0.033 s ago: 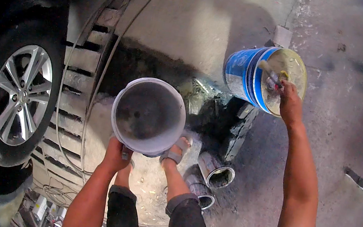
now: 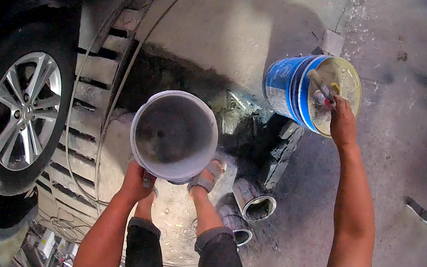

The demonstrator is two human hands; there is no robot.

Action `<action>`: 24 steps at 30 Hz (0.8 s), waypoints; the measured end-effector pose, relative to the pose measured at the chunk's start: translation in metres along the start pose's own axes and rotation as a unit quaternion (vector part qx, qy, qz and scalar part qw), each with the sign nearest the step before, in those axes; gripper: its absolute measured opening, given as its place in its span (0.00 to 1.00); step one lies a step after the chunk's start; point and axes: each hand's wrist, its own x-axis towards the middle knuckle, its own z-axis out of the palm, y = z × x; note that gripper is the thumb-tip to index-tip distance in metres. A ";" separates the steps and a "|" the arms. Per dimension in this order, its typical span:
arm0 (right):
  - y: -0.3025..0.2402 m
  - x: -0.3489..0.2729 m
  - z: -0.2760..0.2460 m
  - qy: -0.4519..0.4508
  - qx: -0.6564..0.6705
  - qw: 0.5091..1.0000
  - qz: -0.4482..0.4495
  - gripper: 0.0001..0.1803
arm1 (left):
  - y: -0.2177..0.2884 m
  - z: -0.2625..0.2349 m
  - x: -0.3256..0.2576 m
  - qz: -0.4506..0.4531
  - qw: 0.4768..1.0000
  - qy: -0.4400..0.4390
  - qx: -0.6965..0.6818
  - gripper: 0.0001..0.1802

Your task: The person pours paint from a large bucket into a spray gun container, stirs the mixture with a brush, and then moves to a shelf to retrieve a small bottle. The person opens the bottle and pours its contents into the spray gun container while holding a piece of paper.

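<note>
My left hand is closed on the lower left side of a whitish bucket, its fingers partly hidden behind it. The bucket's open mouth faces me; the inside is grey and stained. To the right, my right hand pinches the handle of what looks like a paintbrush, with a pale tan head and a dark shaft. The brush is over the pale, smeared top of a blue bucket with a yellowish rim. Something small and yellow shows beside the brush; its kind is unclear.
Two open metal cans are by my right foot. A car wheel stands at the left beside a slotted floor grate with hoses across it. A flat dark piece lies on the floor at the right.
The brush in my right hand has tilted slightly, its head shifting a little to the right. The bucket in my left hand stays almost where it was.
</note>
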 end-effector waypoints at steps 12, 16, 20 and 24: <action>-0.017 0.026 -0.009 -0.107 -0.113 0.988 0.006 0.11 | -0.014 0.007 -0.008 -0.015 0.999 0.018 -0.044 0.12; -0.020 0.035 -0.003 -0.089 -0.082 0.987 0.107 0.13 | 0.001 0.006 -0.005 -0.020 1.000 -0.003 -0.017 0.13; -0.032 0.045 -0.013 -0.140 0.251 0.874 0.392 0.16 | -0.008 0.012 -0.007 0.008 0.999 0.033 -0.031 0.15; 0.002 0.021 -0.004 -0.102 0.068 0.990 0.067 0.17 | 0.002 0.009 -0.008 0.022 0.999 0.020 0.029 0.17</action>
